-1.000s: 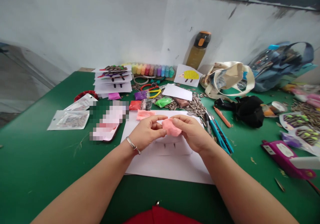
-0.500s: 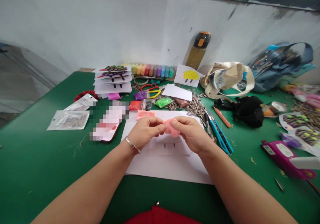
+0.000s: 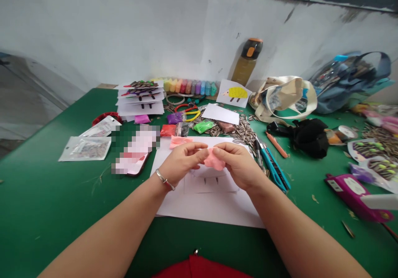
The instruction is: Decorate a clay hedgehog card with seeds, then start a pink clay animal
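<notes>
Between my hands is a flattened piece of pink modelling clay (image 3: 214, 161), thin and uneven at its edge. My left hand (image 3: 185, 160) pinches its left side with thumb and forefinger. On the other side, my right hand (image 3: 239, 162) grips the clay between thumb and fingers. Below them lies a small white card (image 3: 199, 187) with a pencil drawing whose two short legs show; my hands hide much of the rest. The card rests on larger white sheets of paper (image 3: 211, 211). A pink clay packet (image 3: 180, 141) lies just beyond my left hand.
Sunflower seeds (image 3: 245, 131) are heaped behind the paper, among coloured clay packets. Blue-handled scissors (image 3: 275, 170) and an orange tool (image 3: 276, 144) lie to the right. A phone (image 3: 139, 149) is at left. Stacked cards (image 3: 139, 106), a bottle (image 3: 247, 62) and a cloth bag (image 3: 282, 97) stand behind.
The pink clay has been turned and spread a little, and now hangs slightly lower. My left fingers have shifted slightly along its edge. Both arms stay in nearly the same place.
</notes>
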`<state>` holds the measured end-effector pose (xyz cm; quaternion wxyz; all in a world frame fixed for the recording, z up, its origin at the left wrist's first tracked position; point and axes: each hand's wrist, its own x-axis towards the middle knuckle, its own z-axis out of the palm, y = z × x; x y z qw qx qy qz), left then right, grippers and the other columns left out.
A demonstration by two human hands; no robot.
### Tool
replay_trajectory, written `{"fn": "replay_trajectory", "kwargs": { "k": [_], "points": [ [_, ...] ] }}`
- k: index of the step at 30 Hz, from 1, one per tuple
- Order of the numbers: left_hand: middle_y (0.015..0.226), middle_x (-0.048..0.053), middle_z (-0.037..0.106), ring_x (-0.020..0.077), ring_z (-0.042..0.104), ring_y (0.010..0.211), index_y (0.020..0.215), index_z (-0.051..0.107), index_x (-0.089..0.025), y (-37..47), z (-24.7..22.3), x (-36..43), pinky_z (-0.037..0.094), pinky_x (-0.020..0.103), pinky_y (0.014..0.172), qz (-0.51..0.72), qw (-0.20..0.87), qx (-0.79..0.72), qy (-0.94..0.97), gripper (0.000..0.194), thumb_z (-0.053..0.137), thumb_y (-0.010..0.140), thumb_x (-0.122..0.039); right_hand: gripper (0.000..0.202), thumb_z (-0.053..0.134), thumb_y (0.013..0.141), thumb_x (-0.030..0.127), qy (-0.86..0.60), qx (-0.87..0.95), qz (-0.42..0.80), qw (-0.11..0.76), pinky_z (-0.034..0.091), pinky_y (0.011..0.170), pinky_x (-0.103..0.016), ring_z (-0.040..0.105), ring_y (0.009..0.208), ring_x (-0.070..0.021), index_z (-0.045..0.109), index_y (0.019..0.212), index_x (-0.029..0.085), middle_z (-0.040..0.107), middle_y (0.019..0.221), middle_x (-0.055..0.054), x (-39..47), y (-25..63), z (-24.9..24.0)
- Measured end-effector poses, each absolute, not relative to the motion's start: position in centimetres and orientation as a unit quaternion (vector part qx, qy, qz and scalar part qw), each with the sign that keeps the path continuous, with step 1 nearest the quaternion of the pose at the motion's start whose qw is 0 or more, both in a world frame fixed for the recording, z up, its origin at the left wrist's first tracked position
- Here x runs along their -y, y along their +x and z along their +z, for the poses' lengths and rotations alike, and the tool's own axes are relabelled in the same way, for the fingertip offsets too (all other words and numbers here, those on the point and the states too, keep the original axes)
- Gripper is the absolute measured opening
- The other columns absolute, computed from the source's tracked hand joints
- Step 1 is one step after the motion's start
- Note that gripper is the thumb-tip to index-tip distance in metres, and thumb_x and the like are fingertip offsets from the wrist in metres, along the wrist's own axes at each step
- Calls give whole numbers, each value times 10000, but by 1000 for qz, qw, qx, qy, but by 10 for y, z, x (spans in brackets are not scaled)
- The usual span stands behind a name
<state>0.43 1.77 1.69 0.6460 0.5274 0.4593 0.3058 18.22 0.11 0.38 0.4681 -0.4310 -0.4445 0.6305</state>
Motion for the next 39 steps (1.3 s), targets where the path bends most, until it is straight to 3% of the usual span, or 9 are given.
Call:
{"fn": "replay_trajectory", "kwargs": {
  "k": [3, 7, 12, 18, 24, 28, 31, 35, 39],
  "points": [
    [671, 22, 617, 124, 563, 630, 735, 652, -130, 4, 16, -18, 456, 252, 608, 321, 605, -461, 564, 289, 677, 749, -417, 180, 690, 754, 349, -440, 446, 628, 463, 394, 579, -261, 523, 578, -113, 681, 806, 176, 630, 647, 0, -1, 181, 5],
    [579, -1, 588, 110, 544, 557, 628, 613, -138, 4, 18, -18, 447, 235, 553, 338, 568, -478, 579, 265, 671, 744, -370, 170, 699, 743, 323, -443, 432, 632, 467, 397, 578, -249, 530, 597, -105, 676, 830, 178, 625, 676, 7, -1, 182, 6],
    [576, 13, 600, 118, 548, 551, 620, 598, -140, 5, 19, -16, 455, 241, 547, 318, 550, -494, 593, 290, 654, 750, -392, 132, 661, 760, 295, -455, 450, 615, 461, 389, 550, -255, 512, 547, -103, 650, 740, 165, 600, 611, 14, -3, 184, 5],
    [658, 61, 639, 159, 609, 627, 659, 600, -137, 5, 15, -17, 470, 274, 586, 297, 578, -482, 588, 561, 459, 805, -660, 124, 645, 761, 275, -462, 464, 597, 464, 374, 559, -249, 490, 567, -98, 636, 706, 163, 576, 612, 21, -4, 186, 5],
    [593, 29, 617, 134, 568, 578, 643, 627, -141, 4, 19, -17, 434, 245, 557, 235, 561, -480, 631, 328, 622, 774, -442, 110, 641, 753, 277, -475, 475, 594, 443, 395, 556, -258, 511, 557, -107, 657, 741, 169, 594, 610, 19, -4, 186, 7],
    [603, 43, 632, 153, 584, 586, 626, 631, -147, -3, 24, -21, 432, 257, 557, 186, 555, -487, 648, 418, 579, 773, -535, 120, 639, 750, 286, -481, 492, 591, 420, 411, 555, -261, 526, 559, -112, 654, 745, 167, 596, 617, 15, -6, 189, 8],
    [672, 54, 657, 169, 595, 636, 646, 641, -152, -12, 27, -27, 428, 271, 593, 203, 468, -534, 674, 472, 525, 789, -586, 115, 644, 744, 285, -482, 510, 598, 388, 420, 555, -262, 546, 565, -117, 648, 729, 170, 614, 629, 7, -6, 192, 8],
    [644, 9, 628, 156, 552, 645, 618, 626, -173, -18, 27, -31, 379, 269, 613, 217, 334, -562, 725, 394, 493, 836, -474, 114, 615, 764, 290, -482, 537, 617, 315, 437, 549, -277, 569, 557, -139, 649, 750, 182, 648, 625, -13, -4, 189, 5],
    [598, -17, 592, 145, 517, 608, 609, 616, -189, -15, 22, -29, 333, 265, 576, 174, 309, -551, 755, 349, 484, 832, -423, 135, 571, 781, 276, -498, 595, 567, 277, 404, 520, -272, 543, 529, -142, 650, 705, 197, 623, 560, 2, -2, 184, 1]
  ]
}}
